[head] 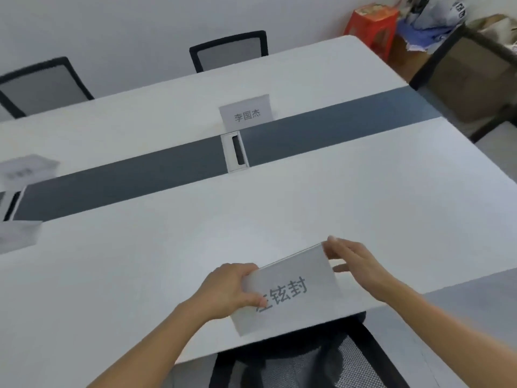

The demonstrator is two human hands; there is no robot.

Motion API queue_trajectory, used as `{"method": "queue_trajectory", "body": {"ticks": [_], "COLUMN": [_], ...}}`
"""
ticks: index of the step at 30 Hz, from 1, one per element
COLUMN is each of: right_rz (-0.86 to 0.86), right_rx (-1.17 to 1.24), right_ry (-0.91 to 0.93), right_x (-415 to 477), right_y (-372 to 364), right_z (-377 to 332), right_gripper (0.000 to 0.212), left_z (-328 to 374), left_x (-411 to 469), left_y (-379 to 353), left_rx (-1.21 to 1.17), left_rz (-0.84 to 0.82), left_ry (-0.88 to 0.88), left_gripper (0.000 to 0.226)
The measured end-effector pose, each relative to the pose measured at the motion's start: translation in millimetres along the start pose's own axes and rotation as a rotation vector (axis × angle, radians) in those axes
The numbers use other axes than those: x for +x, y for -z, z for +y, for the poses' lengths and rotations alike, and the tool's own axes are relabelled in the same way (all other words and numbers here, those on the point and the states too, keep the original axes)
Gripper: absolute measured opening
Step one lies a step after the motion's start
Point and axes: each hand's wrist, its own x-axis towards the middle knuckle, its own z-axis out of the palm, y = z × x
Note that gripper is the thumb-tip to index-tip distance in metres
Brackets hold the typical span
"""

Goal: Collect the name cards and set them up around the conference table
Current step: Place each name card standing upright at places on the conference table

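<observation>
White table: the conference table (363, 197) has a pale top split lengthwise by a dark grey strip (140, 180) with a white cable hatch (235, 151) set into it.
Held card: a white folded name card (291, 289) with dark printed characters sits at the near table edge, between both hands, its lower part overhanging the edge.
Left hand: the left hand (226, 289) pinches the card's left end, thumb on the printed face, fingers curled behind it.
Right hand: the right hand (355, 264) grips the card's upper right corner with fingertips (331, 243) on the fold, thumb below, fingers only slightly spread.
Placed cards: one name card across the strip (247, 113) stands upright; two blurred cards at far left (28, 168) and (16, 236).
Chairs: two mesh chairs (229, 50) beyond the table, one black chair (305, 359) tucked under the near edge.
Corner: a red stool (373, 29) near the wall.
</observation>
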Motion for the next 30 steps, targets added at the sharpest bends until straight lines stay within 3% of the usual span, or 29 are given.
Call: {"method": "queue_trajectory", "body": {"ticks": [2, 4, 9, 14, 30], "right_rz": [0.119, 0.211, 0.208, 0.303, 0.349], "right_rx": [-0.218, -0.594, -1.1, -1.192, -1.196], "right_ry": [-0.029, -0.042, -0.024, 0.103, 0.097], "right_x": [42, 79, 150, 163, 167], "right_y": [23, 44, 72, 75, 74], "right_z": [18, 40, 83, 119, 124], "right_gripper": [0.055, 0.051, 0.067, 0.071, 0.069], "left_z": [6, 10, 11, 11, 2], "left_x": [23, 48, 129, 211, 336], "left_y": [4, 9, 28, 51, 122], "left_rx": [0.124, 0.284, 0.511, 0.51, 0.667], "left_rz": [0.08, 0.157, 0.298, 0.379, 0.36], "left_ry": [0.036, 0.045, 0.023, 0.035, 0.045], "left_gripper": [0.039, 0.041, 0.051, 0.051, 0.041]}}
